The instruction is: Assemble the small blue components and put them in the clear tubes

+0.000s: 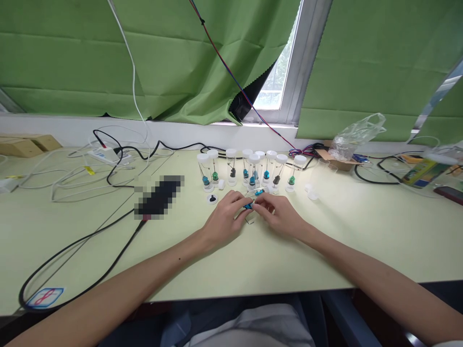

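Note:
Both hands meet over the middle of the table. My left hand (228,212) pinches a small blue part (248,206) between thumb and fingers; its exact kind is too small to make out. From the other side, the fingers of my right hand (278,212) close on the same part. Just beyond lies another blue piece (259,192), close to the right fingertips. A thin bent metal piece (249,221) rests on the table below the fingers. Behind the hands stand several clear tubes with white caps (231,166), holding blue, green or dark pieces.
A white cap with a black piece (212,198) lies left of the hands. White caps (311,193) sit at the right. A blurred dark device (159,197) with a black cable is on the left. Behind are a power strip (108,154), cables and a plastic bag (352,140) on a box.

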Demonstrator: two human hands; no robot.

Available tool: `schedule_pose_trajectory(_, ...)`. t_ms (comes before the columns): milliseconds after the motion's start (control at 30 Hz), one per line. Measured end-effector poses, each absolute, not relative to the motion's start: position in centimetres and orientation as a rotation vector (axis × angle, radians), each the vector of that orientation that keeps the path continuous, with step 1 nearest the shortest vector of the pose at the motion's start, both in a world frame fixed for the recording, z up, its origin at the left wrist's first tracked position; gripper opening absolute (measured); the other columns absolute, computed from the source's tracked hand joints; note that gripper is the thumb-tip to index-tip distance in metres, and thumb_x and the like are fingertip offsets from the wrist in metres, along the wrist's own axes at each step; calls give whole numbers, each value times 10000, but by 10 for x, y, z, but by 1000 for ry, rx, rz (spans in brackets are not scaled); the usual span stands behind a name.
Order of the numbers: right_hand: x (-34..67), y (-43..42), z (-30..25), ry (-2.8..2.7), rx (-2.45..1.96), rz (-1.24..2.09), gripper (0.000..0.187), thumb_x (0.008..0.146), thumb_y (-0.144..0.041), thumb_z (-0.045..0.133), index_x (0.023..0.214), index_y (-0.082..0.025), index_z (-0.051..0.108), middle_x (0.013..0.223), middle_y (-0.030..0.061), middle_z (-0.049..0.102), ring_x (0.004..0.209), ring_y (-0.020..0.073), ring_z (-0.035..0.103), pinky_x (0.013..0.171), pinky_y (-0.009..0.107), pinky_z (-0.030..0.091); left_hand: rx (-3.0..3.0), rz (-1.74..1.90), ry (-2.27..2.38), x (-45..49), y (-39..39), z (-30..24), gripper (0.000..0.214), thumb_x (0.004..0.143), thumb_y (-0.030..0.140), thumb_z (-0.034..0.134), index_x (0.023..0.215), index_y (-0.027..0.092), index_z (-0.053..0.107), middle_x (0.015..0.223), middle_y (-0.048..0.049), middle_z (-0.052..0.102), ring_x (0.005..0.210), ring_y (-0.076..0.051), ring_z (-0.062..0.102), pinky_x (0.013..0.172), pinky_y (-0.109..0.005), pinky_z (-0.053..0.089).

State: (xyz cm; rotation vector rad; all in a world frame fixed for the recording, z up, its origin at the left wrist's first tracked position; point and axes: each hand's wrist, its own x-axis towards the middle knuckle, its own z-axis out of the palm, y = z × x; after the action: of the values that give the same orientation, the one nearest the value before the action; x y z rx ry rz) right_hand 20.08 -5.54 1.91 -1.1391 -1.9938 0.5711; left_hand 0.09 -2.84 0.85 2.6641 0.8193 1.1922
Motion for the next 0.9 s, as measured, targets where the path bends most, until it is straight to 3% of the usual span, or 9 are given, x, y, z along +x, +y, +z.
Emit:
schedule_pose_trajectory(133, 201, -55, 18, -2017, -1210, 560, 348, 1014, -404, 443, 767, -195, 569, 611, -22, 573, 556, 121, 501, 579, 277, 400, 2663, 1171, 816, 1, -29, 9, 119, 933, 170, 575, 1022, 191, 652, 919, -49, 612, 883, -181, 556, 763, -318, 491)
schedule_pose_trajectory(300, 201, -57, 19, -1980, -1155, 602, 205, 978, -395, 528, 1010, -203, 591, 725, -11, 637, 632, 132, 560, 613, 266, 445, 2661, 1193, 815, 1, -28, 8, 229, 930, 147, 571, 1136, 214, 644, 939, -49, 615, 896, -179, 561, 763, -309, 496)
schedule_pose_trajectory(400, 201, -57, 19, -1992, -1137, 608, 177, 964, -362, 551, 1036, -203, 578, 762, -2, 649, 656, 137, 573, 613, 263, 450, 2663, 1187, 810, 0, -27, 7, 226, 932, 149, 567, 1133, 211, 649, 948, -51, 616, 899, -176, 563, 768, -307, 500)
schedule_pose_trajectory(500, 201, -56, 19, -2016, -1148, 598, 173, 983, -360, 512, 944, -205, 577, 740, -6, 636, 650, 136, 561, 609, 267, 430, 2662, 1162, 816, 1, -29, 9, 183, 932, 150, 563, 1082, 198, 657, 935, -50, 614, 895, -179, 561, 771, -313, 498)
schedule_pose_trajectory(667, 201, -55, 19, -2023, -1222, 592, 423, 1034, -429, 377, 689, -206, 474, 577, -31, 529, 551, 124, 487, 583, 279, 376, 2665, 1138, 802, 2, -31, 11, 135, 939, 173, 562, 1033, 193, 657, 909, -48, 609, 870, -180, 551, 757, -319, 494)
schedule_pose_trajectory(800, 201, -57, 19, -1982, -1196, 627, 249, 989, -447, 491, 942, -212, 562, 666, -30, 592, 596, 133, 534, 585, 270, 402, 2658, 1162, 815, 1, -30, 10, 167, 941, 159, 552, 1064, 200, 658, 922, -50, 611, 880, -179, 560, 760, -319, 499)
schedule_pose_trajectory(900, 201, -58, 19, -1985, -1157, 649, 224, 954, -418, 563, 1047, -214, 549, 708, -25, 611, 618, 135, 547, 591, 266, 425, 2657, 1185, 817, 1, -28, 9, 187, 939, 152, 551, 1076, 208, 664, 945, -55, 616, 892, -179, 570, 765, -321, 505)
